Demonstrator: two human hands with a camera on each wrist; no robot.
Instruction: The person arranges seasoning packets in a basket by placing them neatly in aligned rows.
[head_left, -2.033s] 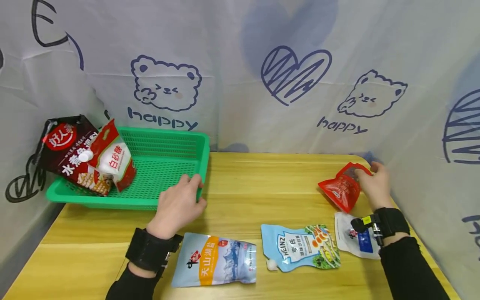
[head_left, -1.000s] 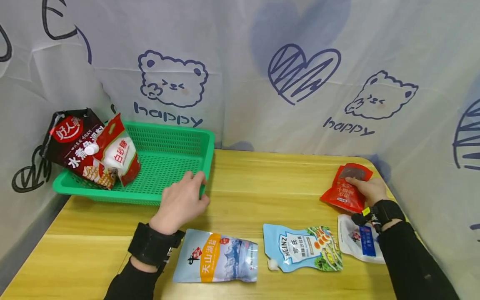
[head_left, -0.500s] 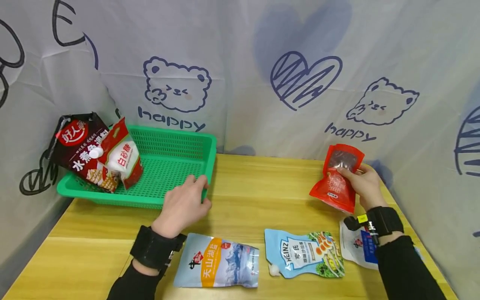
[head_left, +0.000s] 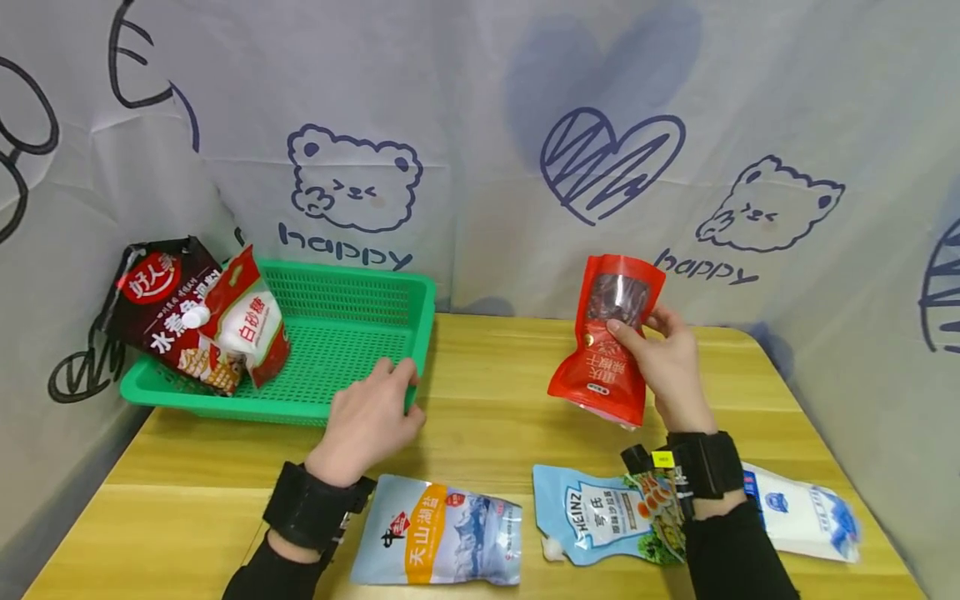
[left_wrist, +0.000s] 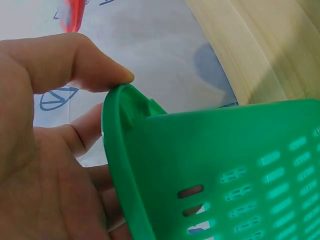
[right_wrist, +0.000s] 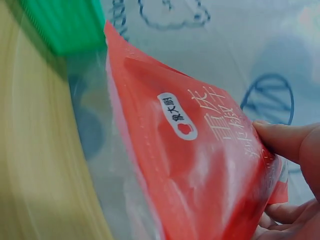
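My right hand (head_left: 667,362) holds a red bag of dried chilies (head_left: 603,367) above the table, thumb across its front and fingers behind. Dark contents show through its clear upper window. In the right wrist view the thumb (right_wrist: 280,137) presses the edge of the bag (right_wrist: 190,150). At the front right corner of a green plastic basket (head_left: 225,406), my left hand (head_left: 367,421) grips the rim. The left wrist view shows the thumb on top of that rim (left_wrist: 117,130) and fingers below it. A bag of white sugar (head_left: 255,329) leans on a dark red seasoning bag (head_left: 161,292) in the basket's left end.
Along the table's front lie a blue and orange salt pouch (head_left: 465,533), a light blue Heinz pouch (head_left: 592,521) with a white cap, and a white and blue packet (head_left: 806,512), partly behind the right forearm. A printed cloth (head_left: 480,208) hangs behind the table.
The right hand has lifted the chili bag off the right side of the table and carried it leftward. The left hand stays on the basket rim.
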